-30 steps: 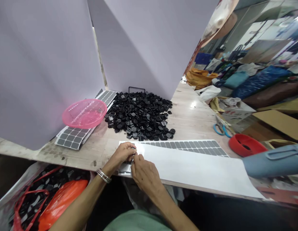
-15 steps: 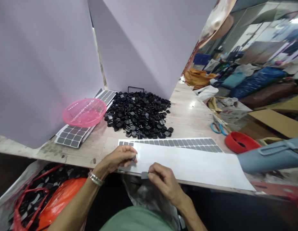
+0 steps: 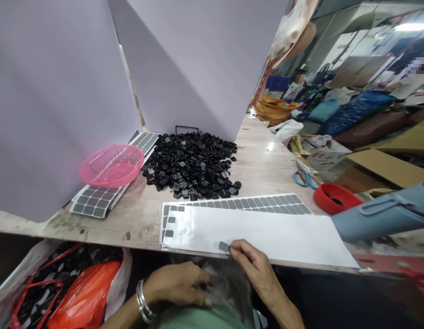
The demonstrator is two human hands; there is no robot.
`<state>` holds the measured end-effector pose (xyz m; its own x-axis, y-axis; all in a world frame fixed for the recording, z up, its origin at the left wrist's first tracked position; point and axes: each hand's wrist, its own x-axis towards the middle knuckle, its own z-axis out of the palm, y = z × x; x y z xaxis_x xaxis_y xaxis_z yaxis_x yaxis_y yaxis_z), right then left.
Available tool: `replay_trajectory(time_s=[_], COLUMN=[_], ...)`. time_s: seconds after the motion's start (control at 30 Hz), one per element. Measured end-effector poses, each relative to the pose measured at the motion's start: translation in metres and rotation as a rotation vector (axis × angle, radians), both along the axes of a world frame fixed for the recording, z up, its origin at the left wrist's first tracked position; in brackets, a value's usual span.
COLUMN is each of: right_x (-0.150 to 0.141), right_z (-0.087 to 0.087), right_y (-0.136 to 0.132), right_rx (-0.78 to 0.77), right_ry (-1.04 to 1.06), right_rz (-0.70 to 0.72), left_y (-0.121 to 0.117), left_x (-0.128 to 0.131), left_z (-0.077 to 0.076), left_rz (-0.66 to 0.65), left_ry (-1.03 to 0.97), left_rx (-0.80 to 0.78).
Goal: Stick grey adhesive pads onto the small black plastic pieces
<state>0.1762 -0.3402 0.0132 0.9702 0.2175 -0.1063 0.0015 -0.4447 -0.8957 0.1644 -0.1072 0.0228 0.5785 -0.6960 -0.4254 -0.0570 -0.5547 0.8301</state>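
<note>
My right hand [image 3: 255, 265] pinches a small grey rounded sticker [image 3: 224, 246] by one edge, above the front edge of the white sheet [image 3: 260, 230]. Low over my lap, my left hand [image 3: 184, 283] has loosely curled fingers with a gap between thumb and fingertips. Nothing shows between them. A smoky see-through plastic bag [image 3: 229, 283] lies beside its fingers. Under the white sheet, a sheet of grey stickers [image 3: 267, 202] sticks out at the back. A few more grey stickers show at the white sheet's left end.
Behind the sheets lies a heap of small black pieces [image 3: 194, 167]. A pink basket [image 3: 112, 167] rests on more sticker sheets [image 3: 93, 201] at left. Blue-handled scissors [image 3: 303, 179], a red bowl [image 3: 330, 201] and a grey-blue cylinder [image 3: 383, 212] are at right. Below left sits a bag of black pieces [image 3: 40, 297].
My left hand has moved off the sheet's left end, down and towards my lap, uncovering the stickers there. My right hand keeps the grey sticker, now over the white sheet.
</note>
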Motion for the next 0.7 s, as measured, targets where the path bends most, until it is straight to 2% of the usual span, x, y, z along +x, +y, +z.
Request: replay_trajectory(time_s=[0.07, 0.13, 0.2, 0.27, 0.37, 0.5, 0.6, 0.7], right_x=[0.005, 0.011, 0.016, 0.021, 0.027, 0.040, 0.051, 0.055], right_z=[-0.008, -0.015, -0.018, -0.016, -0.007, -0.001, -0.005, -0.010], right_y=[-0.003, -0.006, -0.006, -0.002, 0.010, 0.026, 0.031, 0.031], right_rx=[0.003, 0.006, 0.009, 0.005, 0.000, -0.016, 0.028, 0.064], right_ry=[0.000, 0.010, 0.022, 0.030, 0.013, -0.021, -0.017, 0.000], right_rz=[-0.060, -0.125, -0.147, -0.126, -0.068, -0.038, -0.044, -0.046], left_y=[0.009, 0.021, 0.032, 0.043, 0.052, 0.055, 0.057, 0.059], left_x=[0.013, 0.032, 0.055, 0.077, 0.106, 0.127, 0.133, 0.127], left_z=[0.016, 0.026, 0.027, 0.021, 0.005, -0.015, -0.019, -0.014], left_rz=[0.145, 0.408, 0.649, 0.800, 0.884, 0.899, 0.907, 0.921], left_ry=[-0.002, -0.083, -0.307, -0.548, -0.705, -0.716, -0.722, -0.734], left_rx=[-0.090, -0.141, -0.090, 0.041, 0.215, 0.265, 0.260, 0.226])
